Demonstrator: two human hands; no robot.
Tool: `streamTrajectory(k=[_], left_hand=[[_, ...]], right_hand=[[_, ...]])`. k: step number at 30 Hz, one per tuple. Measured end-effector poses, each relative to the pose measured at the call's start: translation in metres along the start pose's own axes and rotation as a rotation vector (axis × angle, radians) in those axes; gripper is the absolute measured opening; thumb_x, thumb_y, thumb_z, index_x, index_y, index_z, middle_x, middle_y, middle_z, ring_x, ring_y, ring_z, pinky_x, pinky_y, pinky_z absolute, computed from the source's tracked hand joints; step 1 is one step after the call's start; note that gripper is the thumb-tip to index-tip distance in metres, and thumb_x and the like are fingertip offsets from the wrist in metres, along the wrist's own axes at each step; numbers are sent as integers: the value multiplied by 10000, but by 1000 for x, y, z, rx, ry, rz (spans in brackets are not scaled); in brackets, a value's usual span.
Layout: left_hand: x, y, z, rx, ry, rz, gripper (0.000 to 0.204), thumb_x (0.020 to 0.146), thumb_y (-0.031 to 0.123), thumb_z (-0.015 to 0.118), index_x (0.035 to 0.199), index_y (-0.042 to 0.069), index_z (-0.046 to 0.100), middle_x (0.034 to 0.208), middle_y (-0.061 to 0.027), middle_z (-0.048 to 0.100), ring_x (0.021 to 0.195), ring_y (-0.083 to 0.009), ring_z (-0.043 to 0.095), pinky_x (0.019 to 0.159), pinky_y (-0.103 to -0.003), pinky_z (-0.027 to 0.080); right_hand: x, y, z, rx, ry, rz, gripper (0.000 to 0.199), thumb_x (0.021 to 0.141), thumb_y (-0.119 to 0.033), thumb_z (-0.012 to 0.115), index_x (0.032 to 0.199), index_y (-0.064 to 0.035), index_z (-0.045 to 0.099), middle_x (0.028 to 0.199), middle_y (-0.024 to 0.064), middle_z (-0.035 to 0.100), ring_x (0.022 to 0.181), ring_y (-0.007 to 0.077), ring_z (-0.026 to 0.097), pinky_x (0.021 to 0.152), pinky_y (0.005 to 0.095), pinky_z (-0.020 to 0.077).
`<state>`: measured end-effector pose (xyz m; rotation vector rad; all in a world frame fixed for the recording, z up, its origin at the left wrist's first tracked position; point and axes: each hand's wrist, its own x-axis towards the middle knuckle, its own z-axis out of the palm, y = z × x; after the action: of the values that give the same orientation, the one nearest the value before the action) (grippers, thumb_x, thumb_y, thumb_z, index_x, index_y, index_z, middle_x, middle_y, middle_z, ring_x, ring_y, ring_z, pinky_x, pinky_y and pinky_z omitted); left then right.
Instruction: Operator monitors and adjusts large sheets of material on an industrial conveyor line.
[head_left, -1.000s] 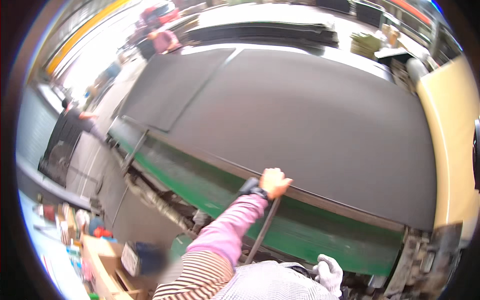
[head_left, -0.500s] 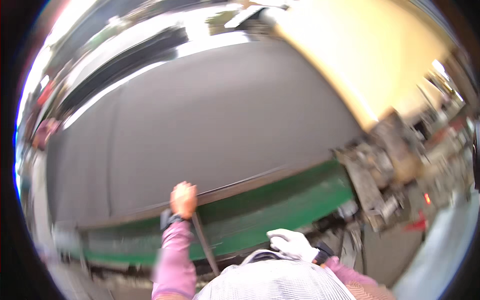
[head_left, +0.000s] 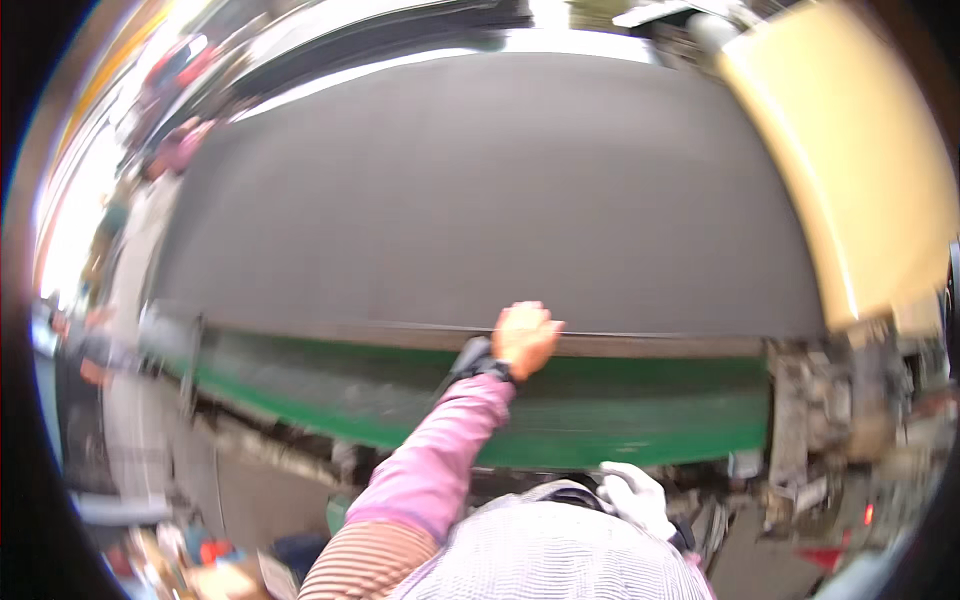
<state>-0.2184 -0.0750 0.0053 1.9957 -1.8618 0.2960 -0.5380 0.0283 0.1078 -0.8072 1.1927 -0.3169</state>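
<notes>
My left hand (head_left: 527, 338), bare with a black watch at the wrist, rests at the near edge of a wide dark grey sheet (head_left: 480, 200). Its outline is compact and the fingers look curled; whatever they hold, if anything, is hidden. Close to my body, my right hand (head_left: 637, 498) wears a white glove, its fingers loosely bent and somewhat apart, with nothing seen in them. Between the two hands runs a long green machine panel (head_left: 620, 425) below the sheet's edge.
A large pale yellow roll or curved sheet (head_left: 850, 170) stands on the right. Grimy machine parts (head_left: 795, 420) lie below it. At the far left a person in a pink sleeve (head_left: 180, 148) stands by the sheet's end; another person in dark clothes (head_left: 85, 390) is nearer, blurred.
The view has swung left. My left hand has moved right along the sheet's near edge. A thin rod seen below that hand is now out of sight. My right hand has drawn closer to my body.
</notes>
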Motion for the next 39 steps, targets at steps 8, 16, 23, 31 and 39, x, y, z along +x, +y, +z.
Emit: streamTrajectory(k=[8,16,23,31,39], left_hand=[[-24,-154,-46,24,195,-454,296,731,169,651,994,39,608,998,-135,601,1020,-310,546,945,-411,416],[-57,-233,-66,144,-232,-895,648,691,455,760,1147,41,558,1181,-126,518,1130,-297,488,939,-411,460],[-43,-192,-38,-23,-146,-530,561,808,522,644,1050,16,650,998,-157,616,1018,-326,550,914,-414,463],[-69,-260,-85,330,-315,-1067,520,889,495,508,1082,26,622,1079,-164,602,1088,-315,553,902,-426,479],[-59,-178,-75,-177,-302,-527,360,891,388,547,893,61,698,967,-148,662,962,-346,601,876,-422,477]], right_hand=[[-9,-20,-5,-137,195,45,236,895,-70,580,1114,6,625,792,57,649,608,83,576,504,208,451],[6,-26,11,-117,118,92,249,904,-63,583,1138,19,609,894,54,641,722,80,578,588,212,465],[10,-24,8,-105,166,129,238,903,-54,577,1128,11,620,853,48,634,686,80,563,582,222,464],[8,-18,-9,-322,134,24,254,929,-138,541,1157,-63,625,791,4,624,581,49,476,536,205,423],[12,-12,-3,-171,64,-89,225,905,-65,538,1099,5,627,782,33,616,644,70,570,567,201,467]])
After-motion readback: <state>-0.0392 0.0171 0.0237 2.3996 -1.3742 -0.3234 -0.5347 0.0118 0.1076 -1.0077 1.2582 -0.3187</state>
